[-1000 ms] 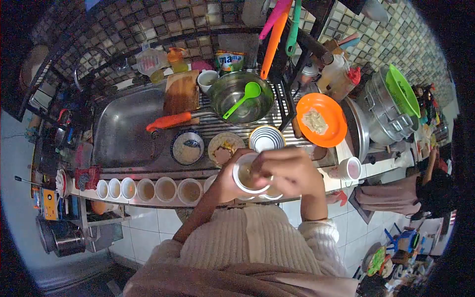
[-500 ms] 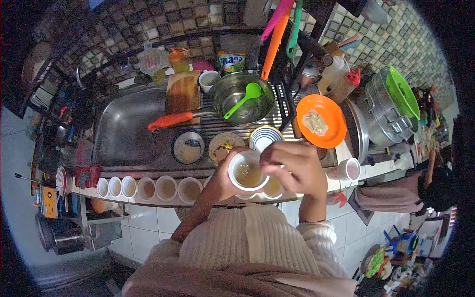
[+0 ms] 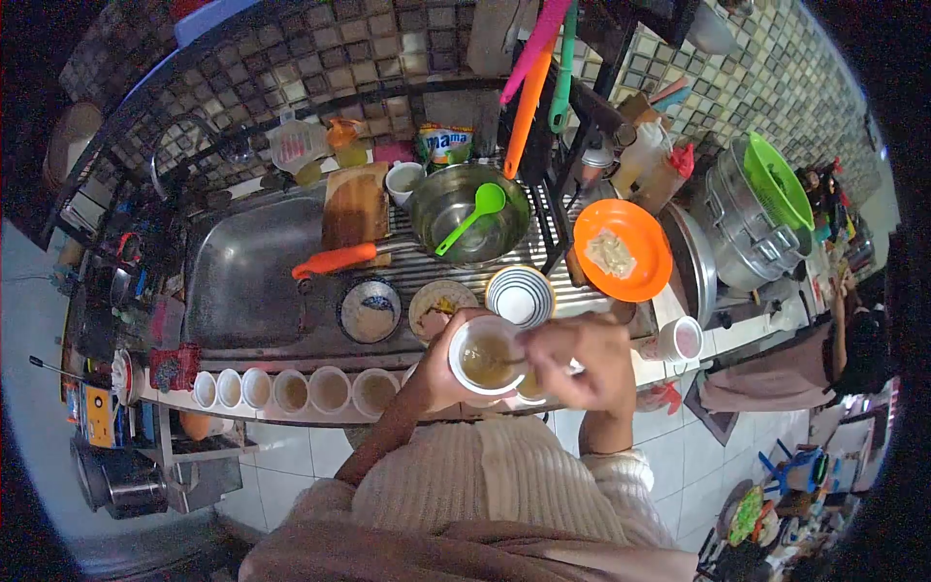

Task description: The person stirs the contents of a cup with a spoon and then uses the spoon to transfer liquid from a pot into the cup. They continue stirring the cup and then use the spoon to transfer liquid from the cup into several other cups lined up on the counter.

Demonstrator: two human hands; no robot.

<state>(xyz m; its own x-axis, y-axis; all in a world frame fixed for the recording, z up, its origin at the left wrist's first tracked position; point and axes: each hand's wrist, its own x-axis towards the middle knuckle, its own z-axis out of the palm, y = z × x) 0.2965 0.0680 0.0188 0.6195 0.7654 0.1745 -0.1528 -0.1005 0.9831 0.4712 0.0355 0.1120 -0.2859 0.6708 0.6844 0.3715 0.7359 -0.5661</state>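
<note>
My left hand is wrapped around a white cup with yellowish-brown liquid in it, held in front of my chest. At the cup's right rim, my right hand is closed in a pinch, partly smeared by motion. A thin spoon seems to be in its fingers and to dip into the liquid; most of it is hidden. Several similar white cups with pale contents line the counter's front edge to the left. Others stand partly hidden under my hands. Just beyond the cup sits a striped bowl.
A steel pan holding a green ladle rests behind. An orange plate with a pale item lies right, near a printed cup. The sink is left; two small bowls lie between. Another person is far right.
My right hand has come lower and slightly to the right, beside the cup's rim, uncovering the striped bowl. The cup stays in my left hand. The view has shifted slightly.
</note>
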